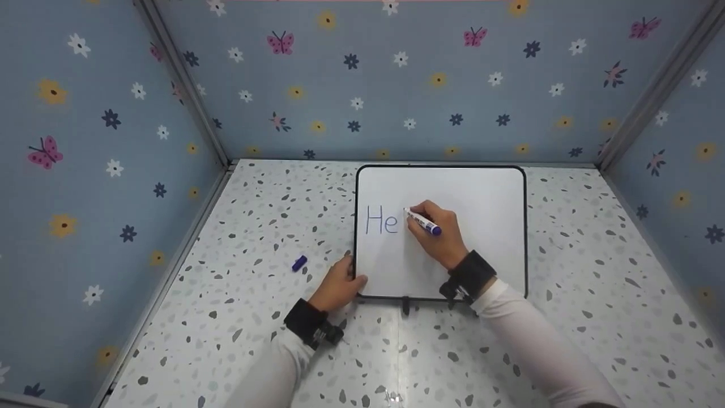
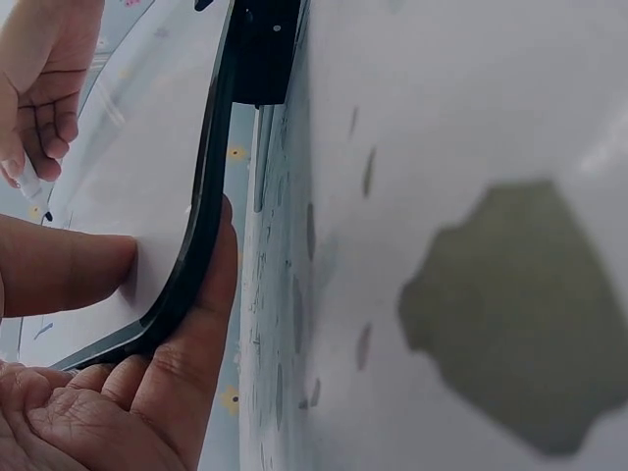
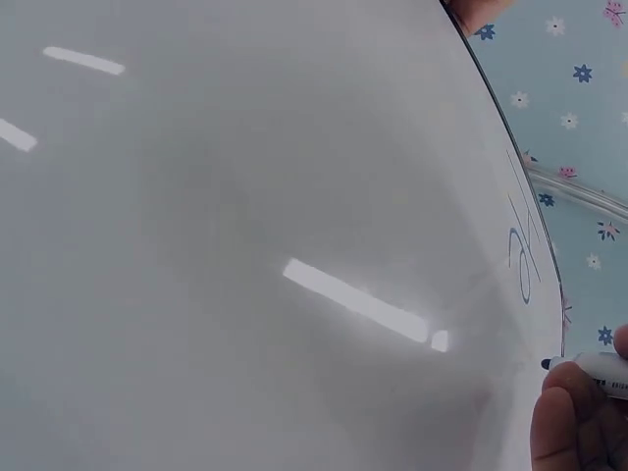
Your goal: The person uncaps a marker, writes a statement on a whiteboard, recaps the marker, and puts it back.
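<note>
A whiteboard [image 1: 487,192] with a black rim bears the blue letters "He" [image 1: 374,220] at its left. My right hand [image 1: 444,238] pinches a white marker [image 1: 423,221] with a blue end, its tip just right of the letters. In the right wrist view the marker's dark tip [image 3: 547,364] shows near the board; I cannot tell whether it touches. My left hand [image 1: 335,286] grips the board's lower left corner. In the left wrist view the thumb [image 2: 74,263] lies over the front and the other fingers [image 2: 186,378] are behind the rim.
A blue marker cap [image 1: 299,263] lies on the speckled tabletop [image 1: 249,226], left of the board. A small black piece [image 1: 405,306] sticks out below the board's lower edge. Blue flowered panels [image 1: 396,85] enclose the back and both sides.
</note>
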{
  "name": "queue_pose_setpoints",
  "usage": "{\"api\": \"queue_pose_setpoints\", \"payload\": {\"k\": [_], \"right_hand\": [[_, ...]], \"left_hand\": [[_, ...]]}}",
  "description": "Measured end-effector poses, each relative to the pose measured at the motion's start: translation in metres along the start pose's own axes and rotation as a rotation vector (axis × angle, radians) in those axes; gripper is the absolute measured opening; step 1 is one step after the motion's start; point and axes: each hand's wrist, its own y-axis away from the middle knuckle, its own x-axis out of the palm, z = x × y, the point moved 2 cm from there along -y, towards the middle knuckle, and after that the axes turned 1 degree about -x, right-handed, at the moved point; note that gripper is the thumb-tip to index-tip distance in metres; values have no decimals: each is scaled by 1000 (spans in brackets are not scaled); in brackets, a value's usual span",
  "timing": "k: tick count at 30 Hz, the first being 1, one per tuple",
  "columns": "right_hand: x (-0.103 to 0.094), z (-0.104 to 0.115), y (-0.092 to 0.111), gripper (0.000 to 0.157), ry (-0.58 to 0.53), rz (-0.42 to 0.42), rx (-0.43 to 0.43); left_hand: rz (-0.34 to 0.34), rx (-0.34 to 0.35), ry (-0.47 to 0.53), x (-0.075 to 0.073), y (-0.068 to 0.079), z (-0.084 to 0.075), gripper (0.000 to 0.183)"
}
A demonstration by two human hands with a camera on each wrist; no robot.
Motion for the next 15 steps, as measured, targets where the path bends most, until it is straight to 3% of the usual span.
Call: {"api": "queue_pose_setpoints", "payload": {"k": [8,15], "right_hand": [[4,-2,-5,12,6,20,13],[6,-2,-5,12,-2,32,9]], "left_hand": [[-3,-26,-9,1,2,-3,49],[15,5,3,-1,1,-2,48]]}}
